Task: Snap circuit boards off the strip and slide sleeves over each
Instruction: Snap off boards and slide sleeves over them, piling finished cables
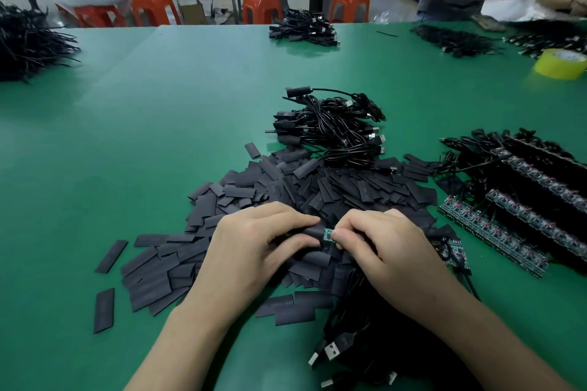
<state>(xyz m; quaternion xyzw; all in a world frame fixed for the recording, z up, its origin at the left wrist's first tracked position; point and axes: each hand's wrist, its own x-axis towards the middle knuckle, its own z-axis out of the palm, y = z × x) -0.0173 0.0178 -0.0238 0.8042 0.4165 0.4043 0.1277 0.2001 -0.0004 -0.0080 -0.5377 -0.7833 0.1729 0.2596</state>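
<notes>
My left hand point(254, 241) pinches a black sleeve point(309, 232) between thumb and fingers. My right hand point(381, 241) pinches a small green circuit board point(328, 234) whose left end sits inside the sleeve's mouth. Both hands hover over a spread pile of flat black sleeves point(254, 200) on the green table point(158, 120). Strips of joined circuit boards point(495, 228) with black cables lie in rows to the right. A shorter strip piece point(451, 251) lies just beyond my right hand.
A heap of sleeved cables point(330, 130) sits behind the sleeve pile. USB plugs and cables point(333, 352) lie near the front edge. More cable bundles point(301, 28) and a yellow tape roll point(560, 63) are at the far side. People work at the back.
</notes>
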